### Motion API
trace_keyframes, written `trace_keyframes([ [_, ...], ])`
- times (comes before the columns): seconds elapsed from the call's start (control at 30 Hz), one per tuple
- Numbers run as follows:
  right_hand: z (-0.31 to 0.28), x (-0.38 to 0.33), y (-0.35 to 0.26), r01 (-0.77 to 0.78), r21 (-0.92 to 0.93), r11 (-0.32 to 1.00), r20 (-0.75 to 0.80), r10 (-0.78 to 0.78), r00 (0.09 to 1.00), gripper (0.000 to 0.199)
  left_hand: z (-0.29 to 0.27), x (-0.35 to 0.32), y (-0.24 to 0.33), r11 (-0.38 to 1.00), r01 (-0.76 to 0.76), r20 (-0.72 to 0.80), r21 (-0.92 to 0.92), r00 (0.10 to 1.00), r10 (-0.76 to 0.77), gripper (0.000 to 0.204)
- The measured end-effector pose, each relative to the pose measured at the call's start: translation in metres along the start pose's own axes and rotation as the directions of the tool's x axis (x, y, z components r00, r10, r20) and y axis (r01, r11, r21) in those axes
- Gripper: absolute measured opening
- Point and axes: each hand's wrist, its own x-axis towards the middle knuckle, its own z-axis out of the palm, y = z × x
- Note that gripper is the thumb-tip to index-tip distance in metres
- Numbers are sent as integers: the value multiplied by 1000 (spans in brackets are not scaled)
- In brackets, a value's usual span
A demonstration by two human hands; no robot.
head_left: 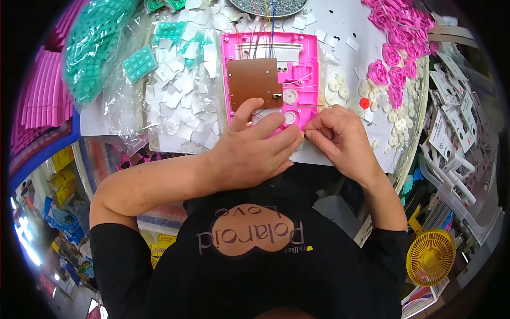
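Note:
A pink plastic casing (313, 74) lies on the worktable before me, with a brown circuit board (252, 80) set in its left part. Thin coloured wires run up from the board, and paler ones cross to the casing's right side. My left hand (249, 143) reaches over the casing's near edge, its fingers spread and resting on the board and the near rim. At the near right corner my right hand (342, 135) is closed, thumb against forefinger; whatever they pinch is too small to make out. A thin wire (319, 105) passes beside the right hand's knuckles.
White square pieces (180, 90) and teal rubber keypads (139, 64) lie left of the casing. Round white discs (398, 127), a red cap (364, 103) and pink moulded parts (396, 53) are on the right. A metal dish of screws (271, 6) stands behind. A yellow fan (430, 258) is at lower right.

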Motion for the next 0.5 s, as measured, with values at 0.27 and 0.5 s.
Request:
trace_keyframes([
  [0.27, -7, 69, -34, 171, -92, 981, -308, -192, 932, 15, -10, -6, -10, 964, 87, -13, -250, 996, -93, 46],
  [0.5, 16, 129, -30, -79, -479, 874, -348, -106, 932, 26, -31, 9, -61, 938, 309, -292, -156, 893, -343, 17],
])
